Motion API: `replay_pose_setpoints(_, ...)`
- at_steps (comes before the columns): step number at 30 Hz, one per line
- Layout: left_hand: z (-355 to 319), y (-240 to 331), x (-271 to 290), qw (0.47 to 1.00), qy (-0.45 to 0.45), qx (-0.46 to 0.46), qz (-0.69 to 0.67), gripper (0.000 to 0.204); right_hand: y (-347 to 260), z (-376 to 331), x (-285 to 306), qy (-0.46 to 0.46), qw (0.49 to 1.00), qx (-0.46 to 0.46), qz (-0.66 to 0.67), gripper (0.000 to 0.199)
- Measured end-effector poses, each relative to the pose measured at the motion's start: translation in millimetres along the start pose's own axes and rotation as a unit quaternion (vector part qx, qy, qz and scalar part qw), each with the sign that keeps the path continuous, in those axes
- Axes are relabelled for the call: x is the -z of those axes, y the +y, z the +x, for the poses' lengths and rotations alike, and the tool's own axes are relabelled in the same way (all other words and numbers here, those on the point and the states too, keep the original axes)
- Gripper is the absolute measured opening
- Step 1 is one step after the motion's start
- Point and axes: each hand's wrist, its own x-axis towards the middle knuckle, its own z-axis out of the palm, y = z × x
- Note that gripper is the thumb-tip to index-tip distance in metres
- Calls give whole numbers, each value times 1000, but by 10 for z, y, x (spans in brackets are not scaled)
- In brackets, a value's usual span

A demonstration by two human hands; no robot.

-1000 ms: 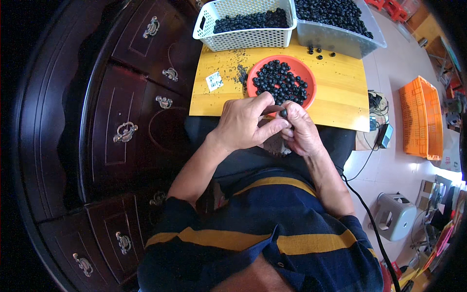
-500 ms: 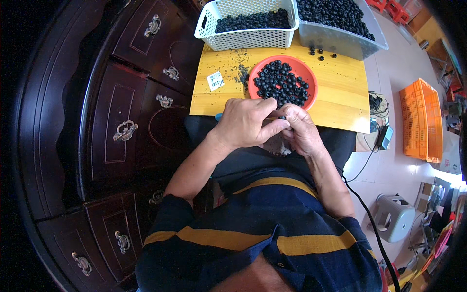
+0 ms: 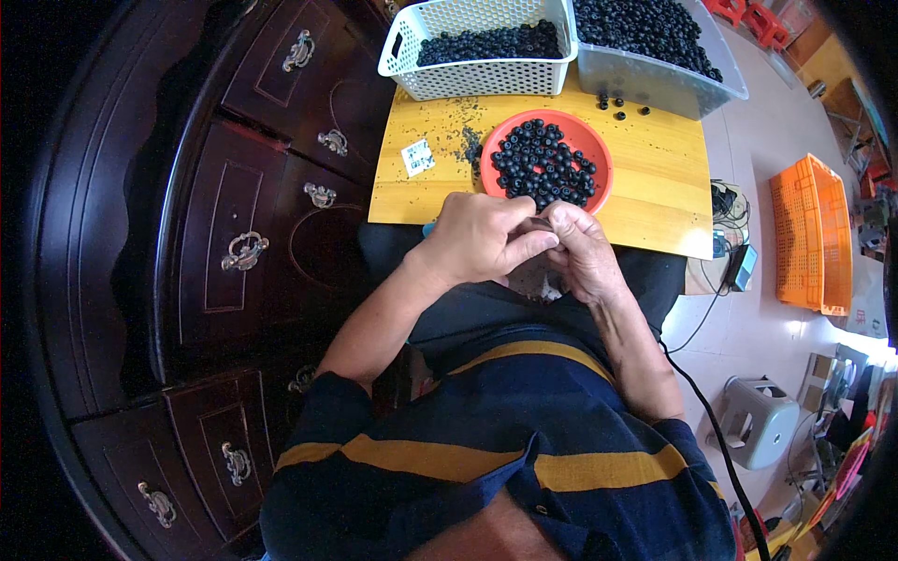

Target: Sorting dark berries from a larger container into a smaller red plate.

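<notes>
Below the red plate, the left hand pinches a dark strip; the right hand, closed, apparently hides the bead visible 0.5 seconds ago, leaving progress unclear.

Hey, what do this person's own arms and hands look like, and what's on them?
The left grip and right grip are bare hands, with no gloves or watch visible. Both forearms are uncovered. The short sleeves are dark navy, matching a shirt with mustard-yellow bands.
</notes>
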Motion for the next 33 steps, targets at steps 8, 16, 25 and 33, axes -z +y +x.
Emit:
replay_pose_setpoints(8, 3, 188, 90, 983, 80, 47, -161, 22, -33, -8, -1, -16, 996, -44, 72, 27)
replay_pose_setpoints(16, -8, 3, -98, 914, 46, 91, -393, 9, -28, -28, -10, -31, 996, -55, 59, 33)
replay_pose_setpoints(25, 34, 43, -43, 911, 9, 162, -379, 11, -46, -25, -63, -1, 991, -79, 106, 31)
replay_pose_setpoints(33, 301, -140, 51, 913, -113, 130, -371, 10, 48, 31, 8, 22, 991, -75, 111, 30)
